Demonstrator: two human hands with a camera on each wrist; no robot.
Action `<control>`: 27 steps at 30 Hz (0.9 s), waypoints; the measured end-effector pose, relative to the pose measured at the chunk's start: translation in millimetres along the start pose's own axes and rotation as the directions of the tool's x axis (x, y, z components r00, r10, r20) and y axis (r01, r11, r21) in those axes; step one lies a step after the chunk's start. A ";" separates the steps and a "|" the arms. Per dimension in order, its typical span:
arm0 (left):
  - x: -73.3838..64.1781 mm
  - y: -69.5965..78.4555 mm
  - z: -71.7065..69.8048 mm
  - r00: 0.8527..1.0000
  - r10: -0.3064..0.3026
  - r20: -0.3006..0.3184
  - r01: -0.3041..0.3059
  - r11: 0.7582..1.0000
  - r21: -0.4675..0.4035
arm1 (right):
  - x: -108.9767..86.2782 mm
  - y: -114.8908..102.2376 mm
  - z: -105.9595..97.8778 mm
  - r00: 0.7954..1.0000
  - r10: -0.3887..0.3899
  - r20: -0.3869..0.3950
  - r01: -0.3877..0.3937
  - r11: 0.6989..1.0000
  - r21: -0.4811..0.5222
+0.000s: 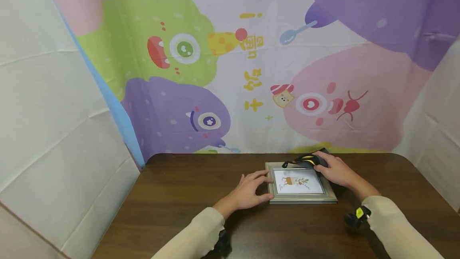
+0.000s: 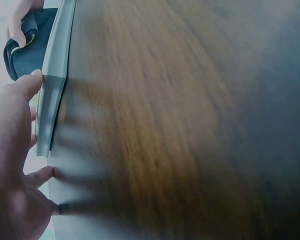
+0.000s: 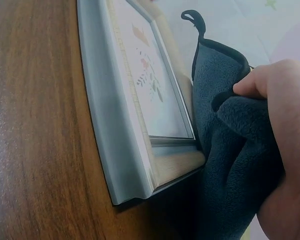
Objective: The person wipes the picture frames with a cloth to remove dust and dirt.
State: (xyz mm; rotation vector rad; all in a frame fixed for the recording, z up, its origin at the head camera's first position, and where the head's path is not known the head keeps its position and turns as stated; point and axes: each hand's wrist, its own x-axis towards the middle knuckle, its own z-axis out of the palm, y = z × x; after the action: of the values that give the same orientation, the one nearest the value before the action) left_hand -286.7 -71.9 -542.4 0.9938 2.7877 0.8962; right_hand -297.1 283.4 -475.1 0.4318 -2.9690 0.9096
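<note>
A picture frame (image 1: 303,200) with a pale wooden border lies flat on the table, its print of an orange animal with leaves facing up. My left hand (image 1: 248,192) rests at the frame's left side, fingers spread and fairly straight, thumb and fingertips against the border. At the far right corner, my right hand (image 1: 338,170) grips a bunched dark grey cloth (image 3: 215,145) with black edging and a hanging loop. The cloth touches the border along the frame's far right part in the right wrist view. In the left wrist view the thumb presses the frame edge (image 2: 52,95).
The dark brown wooden table (image 1: 172,195) extends around the frame. A curtain (image 1: 258,131) with cartoon monsters hangs right behind its far edge. White sheets (image 1: 64,111) stand at the left and right sides. Black wrist devices (image 1: 355,217) sit at both sleeves.
</note>
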 end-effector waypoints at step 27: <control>7.6 -11.5 9.1 0.999 -0.032 0.020 0.031 0.998 0.051 | 28.5 -42.9 26.4 0.992 -0.001 0.127 -0.024 0.980 0.197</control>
State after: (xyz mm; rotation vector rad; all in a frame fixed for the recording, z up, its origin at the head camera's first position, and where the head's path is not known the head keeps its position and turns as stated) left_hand -297.2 -70.0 -555.1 0.9571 2.8138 0.8111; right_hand -311.2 227.5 -471.1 0.4937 -3.0058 1.2319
